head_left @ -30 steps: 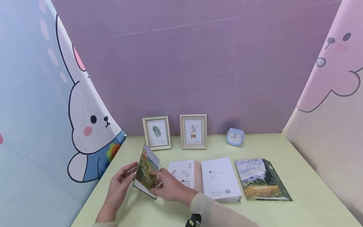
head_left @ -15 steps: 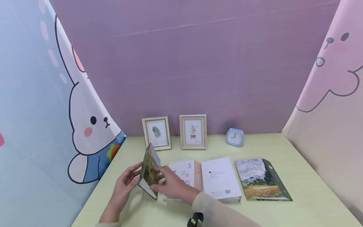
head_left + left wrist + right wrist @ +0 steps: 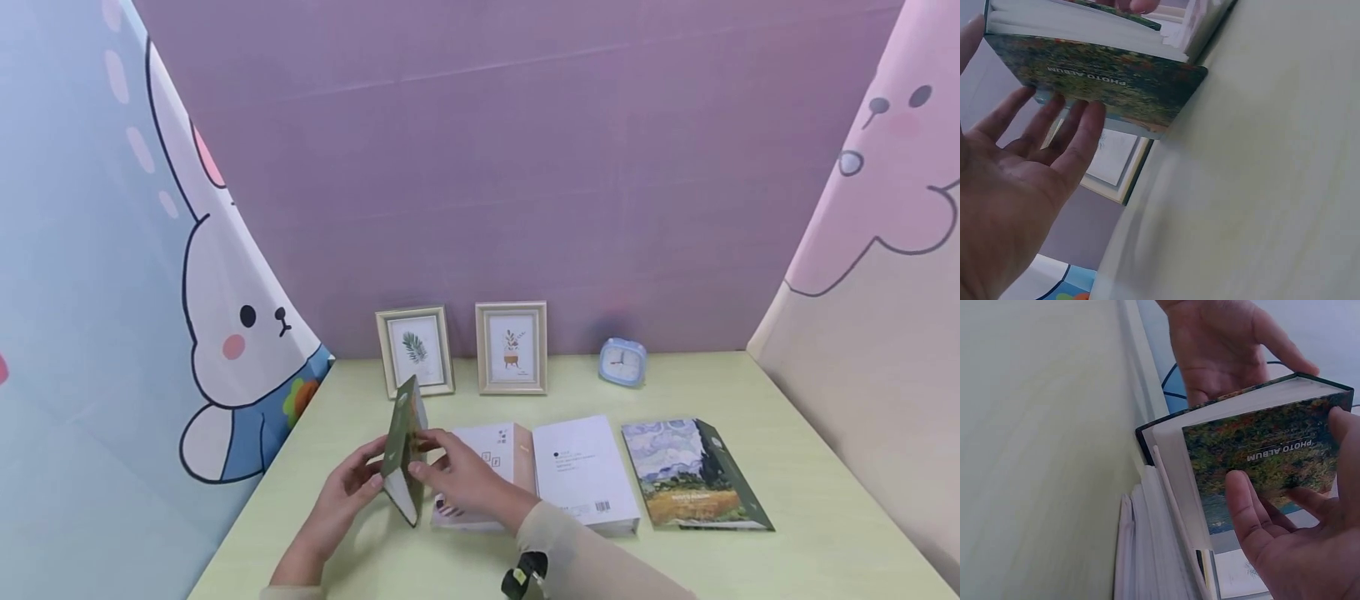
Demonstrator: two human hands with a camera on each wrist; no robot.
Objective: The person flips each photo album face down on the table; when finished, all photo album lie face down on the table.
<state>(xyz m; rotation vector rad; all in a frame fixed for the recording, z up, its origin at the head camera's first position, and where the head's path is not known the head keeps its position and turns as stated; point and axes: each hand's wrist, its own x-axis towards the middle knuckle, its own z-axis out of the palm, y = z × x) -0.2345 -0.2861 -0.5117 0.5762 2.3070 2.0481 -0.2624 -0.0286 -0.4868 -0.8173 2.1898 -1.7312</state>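
Note:
In the head view a photo album [image 3: 405, 433] with a green spine and painted cover stands upright and slightly open at the left of the table. My left hand [image 3: 341, 500] holds it from the left, with its thumb by the spine and its fingers along one cover in the left wrist view. From the other side my right hand [image 3: 465, 479] grips it, fingers spread on the cover lettered PHOTO ALBUM [image 3: 1272, 447]. White page edges show between the covers. Partly behind my right hand lies a white book cover [image 3: 483, 442] with small drawings.
A white cover with a barcode [image 3: 581, 475] adjoins the drawn one at a peach spine [image 3: 525, 467]. Further right lies another painted album [image 3: 686, 475]. Two picture frames [image 3: 386, 354] and a blue clock [image 3: 622, 362] stand at the back of the table [image 3: 810, 517].
Both hands have moved slightly right and turned the album, so its green spine now faces the head camera more and its painted cover is seen edge-on.

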